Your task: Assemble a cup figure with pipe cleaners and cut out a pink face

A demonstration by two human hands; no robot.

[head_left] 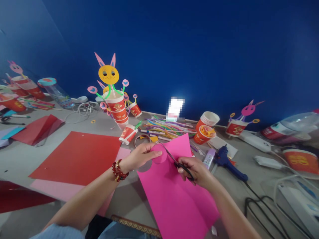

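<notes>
Near the middle of the head view, my left hand [143, 155] pinches a small round piece of pink paper [159, 156] between thumb and fingers. My right hand [195, 169] is closed around the black handles of the scissors [171, 156], whose blades point up and left beside the round piece. Below and between both hands lies a large bright pink sheet [174, 199], with a curved cut-out in its upper left edge. Whether the round piece is fully separate from the sheet, I cannot tell.
Red paper [79, 159] lies at the left. Behind are stacked cups with a yellow rabbit face [109, 74], colourful stems [161, 127] and an orange-filled cup [205, 132]. At the right are a blue glue gun [228, 162], cables and a bottle [291, 124].
</notes>
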